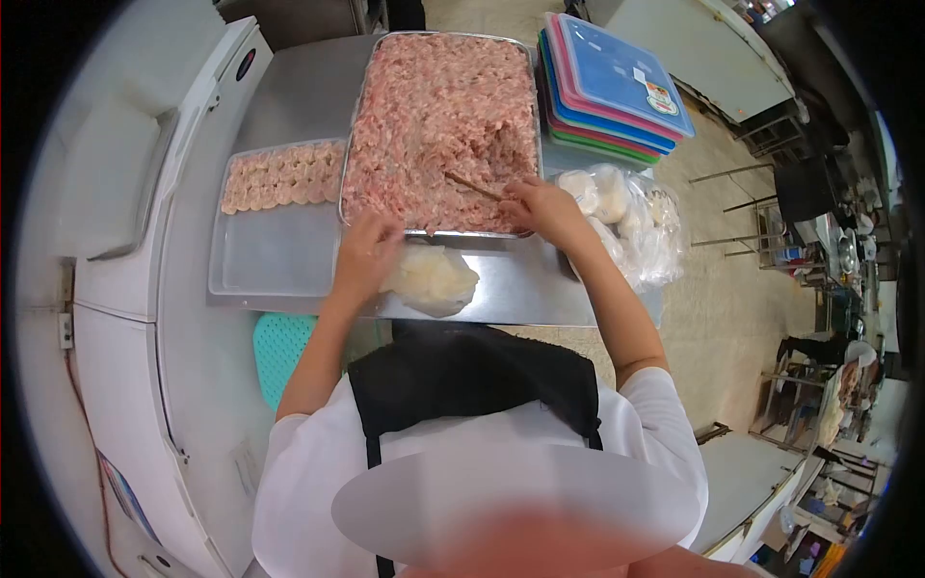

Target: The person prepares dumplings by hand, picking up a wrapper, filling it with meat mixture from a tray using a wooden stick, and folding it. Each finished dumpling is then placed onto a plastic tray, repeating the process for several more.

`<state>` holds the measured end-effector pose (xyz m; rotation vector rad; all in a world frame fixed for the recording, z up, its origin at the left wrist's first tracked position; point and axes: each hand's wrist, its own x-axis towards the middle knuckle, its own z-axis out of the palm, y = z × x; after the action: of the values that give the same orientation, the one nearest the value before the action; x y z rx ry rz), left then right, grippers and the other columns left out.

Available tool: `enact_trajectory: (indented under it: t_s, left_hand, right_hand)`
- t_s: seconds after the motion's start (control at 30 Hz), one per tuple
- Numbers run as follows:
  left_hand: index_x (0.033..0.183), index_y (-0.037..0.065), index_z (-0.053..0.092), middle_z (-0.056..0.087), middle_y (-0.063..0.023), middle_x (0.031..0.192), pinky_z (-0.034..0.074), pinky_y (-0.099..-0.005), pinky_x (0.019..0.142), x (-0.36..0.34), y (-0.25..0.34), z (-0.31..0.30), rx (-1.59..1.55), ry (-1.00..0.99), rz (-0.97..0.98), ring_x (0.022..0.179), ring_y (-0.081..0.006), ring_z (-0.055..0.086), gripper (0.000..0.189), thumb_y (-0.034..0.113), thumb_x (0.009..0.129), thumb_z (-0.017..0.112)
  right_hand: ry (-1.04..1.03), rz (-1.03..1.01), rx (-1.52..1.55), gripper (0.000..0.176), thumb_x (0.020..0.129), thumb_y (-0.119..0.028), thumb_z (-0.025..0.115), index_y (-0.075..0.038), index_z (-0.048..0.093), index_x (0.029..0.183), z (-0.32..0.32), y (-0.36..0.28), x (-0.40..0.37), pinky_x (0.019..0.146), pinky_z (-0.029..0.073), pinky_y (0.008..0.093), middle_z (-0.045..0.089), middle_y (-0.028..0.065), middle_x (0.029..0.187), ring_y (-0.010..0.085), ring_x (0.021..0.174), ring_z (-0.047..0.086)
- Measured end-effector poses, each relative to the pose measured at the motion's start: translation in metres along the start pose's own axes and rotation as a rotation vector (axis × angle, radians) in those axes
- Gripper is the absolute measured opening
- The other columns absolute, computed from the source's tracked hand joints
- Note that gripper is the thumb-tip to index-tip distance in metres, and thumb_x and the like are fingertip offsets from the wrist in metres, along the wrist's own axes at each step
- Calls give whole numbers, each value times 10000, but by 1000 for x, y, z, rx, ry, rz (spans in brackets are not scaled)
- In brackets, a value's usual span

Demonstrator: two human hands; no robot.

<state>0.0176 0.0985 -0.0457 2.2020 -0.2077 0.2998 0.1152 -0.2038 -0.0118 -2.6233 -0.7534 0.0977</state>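
Observation:
A large metal tray is heaped with pinkish minced meat, with a hollow dug into its right side. My right hand is at the tray's near right corner, its fingers closed round a thin brown stick whose far end rests in the meat. At the near left corner is my left hand, fingers curled together and slightly blurred; whatever they may hold is hidden. Beside it, a pale yellowish stack of dumpling wrappers lies in clear plastic on the metal table.
Left of the meat, a shallow plastic tray holds rows of filled dumplings along its far part. Coloured plastic lids or trays are stacked at the far right. Bagged pale rounds lie by my right forearm. A turquoise perforated stool stands below the table edge.

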Motion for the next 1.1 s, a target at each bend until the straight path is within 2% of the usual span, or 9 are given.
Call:
enact_trajectory:
  t_s: [0.13,0.2,0.33,0.43,0.73,0.83,0.93,1.03,1.1]
  left_hand:
    - [939,40,627,573,-127,937,457,-382,821,-16,17,14,18,-256,35,919,-303,563,159,140,817,649]
    - [939,40,631,574,-129,929,457,-396,820,-19,12,22,111,-158,110,908,-312,565,169,144,808,656]
    - [927,37,654,591,-129,912,456,-411,827,-26,-7,37,232,-125,137,911,-327,571,176,149,793,666]
    - [922,39,675,602,-125,901,457,-401,846,-24,-15,39,152,-253,-72,940,-327,571,160,143,801,659]
    - [880,34,662,637,-94,945,480,-364,801,-27,12,37,95,69,-76,924,-249,602,115,135,829,642]
    - [926,34,643,636,-63,937,469,-328,807,-22,23,37,-206,77,-318,926,-186,599,127,147,868,634]
    - [988,34,622,629,-33,951,457,-294,816,-18,14,43,-611,183,-381,928,-135,578,164,169,894,631]
    - [1067,38,609,633,-32,1002,454,-269,829,-13,23,43,-283,184,-248,916,-124,576,203,161,906,620]
    - [1079,37,619,636,-40,1013,449,-267,846,-7,40,37,-354,87,-219,925,-120,572,205,164,918,604]
  right_hand:
    - [-133,-113,-194,217,873,-205,578,-77,627,1042,9,14,17,746,499,426,627,146,972,347,904,619]
    - [-181,-140,-335,200,874,-200,566,-95,621,1035,-14,25,26,734,503,429,628,143,975,342,897,624]
    - [-25,-137,-348,178,883,-221,528,-102,629,968,-60,20,46,694,513,443,653,146,875,338,824,646]
    - [62,-166,-384,165,859,-224,531,-109,645,889,-56,22,82,648,524,460,670,145,793,323,756,667]
    - [-11,-320,-418,159,815,-149,519,-60,650,797,7,12,39,631,543,427,678,167,776,318,730,679]
    - [41,-317,-410,153,806,-136,524,-77,659,765,1,17,30,612,539,421,677,154,765,309,719,680]
    - [-20,-284,-574,163,800,-133,530,-88,669,728,-35,21,43,597,537,411,674,136,749,301,707,678]
    - [76,-248,-564,142,799,-153,550,-78,656,739,-49,14,64,562,522,409,669,127,755,289,713,676]
    - [85,-297,-522,154,799,-159,545,-80,666,748,-15,19,75,568,530,417,676,122,756,289,709,681]
